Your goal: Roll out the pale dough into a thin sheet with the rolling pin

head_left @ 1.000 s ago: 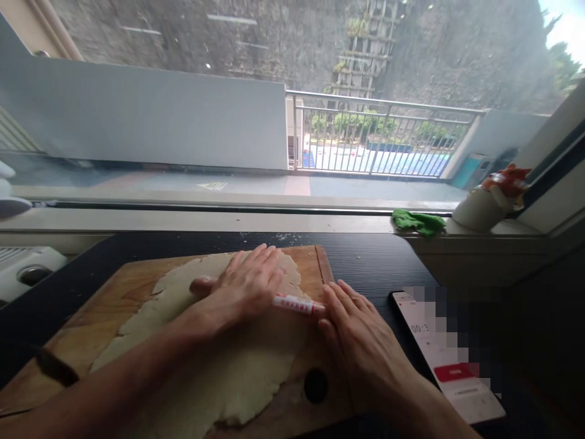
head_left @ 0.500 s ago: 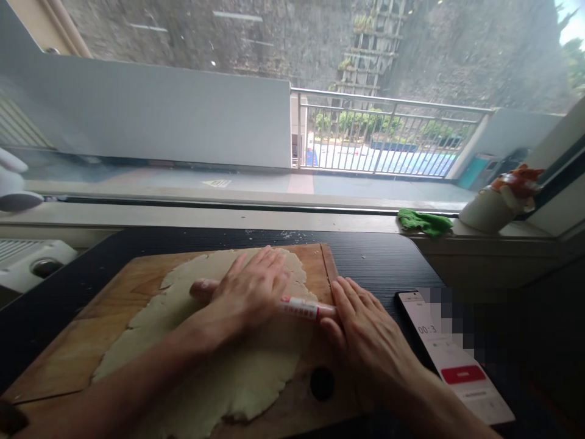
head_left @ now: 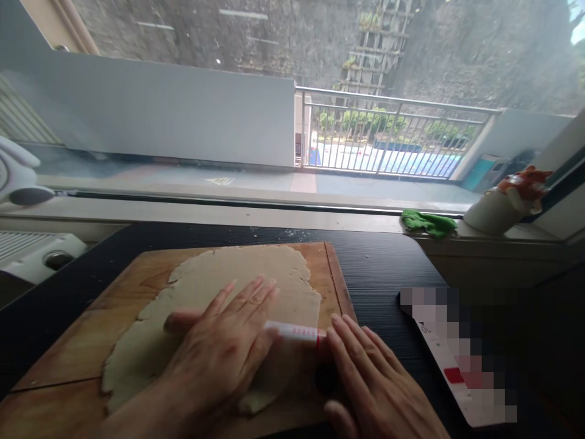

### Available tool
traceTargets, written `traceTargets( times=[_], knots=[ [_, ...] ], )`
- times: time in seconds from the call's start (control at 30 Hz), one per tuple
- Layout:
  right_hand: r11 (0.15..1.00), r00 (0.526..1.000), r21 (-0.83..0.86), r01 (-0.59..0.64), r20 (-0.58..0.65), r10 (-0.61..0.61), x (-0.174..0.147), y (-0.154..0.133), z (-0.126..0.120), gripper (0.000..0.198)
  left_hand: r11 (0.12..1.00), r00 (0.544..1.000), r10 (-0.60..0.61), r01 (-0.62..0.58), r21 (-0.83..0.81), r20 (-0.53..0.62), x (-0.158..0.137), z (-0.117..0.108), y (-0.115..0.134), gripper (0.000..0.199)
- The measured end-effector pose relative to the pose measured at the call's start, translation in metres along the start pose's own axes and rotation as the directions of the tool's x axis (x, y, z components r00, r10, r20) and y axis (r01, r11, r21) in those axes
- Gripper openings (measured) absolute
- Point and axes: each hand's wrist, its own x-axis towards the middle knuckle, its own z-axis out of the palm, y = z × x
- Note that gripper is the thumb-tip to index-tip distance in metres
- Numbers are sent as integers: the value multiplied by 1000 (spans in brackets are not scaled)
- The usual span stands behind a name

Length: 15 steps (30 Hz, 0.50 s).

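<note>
A rolling pin (head_left: 295, 332) lies crosswise on a broad sheet of dough (head_left: 256, 262). The left hand (head_left: 223, 341) lies over its middle, the right hand (head_left: 375, 372) over its right end; the fingers of both are stretched out rather than wrapped round it, seemingly so the pin can turn under the palms. Beneath the dough, a wooden board (head_left: 123, 292) rests on a dark table (head_left: 384, 262). A phone (head_left: 441, 353), partly pixelated, lies right. Beyond, a windowsill (head_left: 228, 213) holds a green cloth (head_left: 428, 223).
</note>
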Motion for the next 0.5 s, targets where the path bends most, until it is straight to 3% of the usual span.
traceTargets(
  times=[0.13, 0.2, 0.3, 0.4, 0.5],
  knots=[
    [959, 943, 41, -279, 199, 266, 52, 34, 18, 51, 983, 977, -167, 175, -54, 130, 72, 16, -18, 48],
    [946, 904, 80, -315, 328, 273, 79, 57, 27, 45, 973, 956, -199, 218, -70, 215, 110, 21, -28, 45],
    [951, 898, 107, -290, 373, 231, 97, 71, 31, 41, 958, 925, -252, 280, -61, 285, 137, 20, -33, 45],
    [950, 913, 78, -301, 313, 264, 74, 45, 21, 42, 954, 939, -244, 278, -115, 242, 112, 11, -24, 47],
    [975, 967, 34, -217, 140, 211, 28, -3, 2, 48, 976, 985, -154, 163, -144, 73, 46, -3, -8, 50]
  ],
)
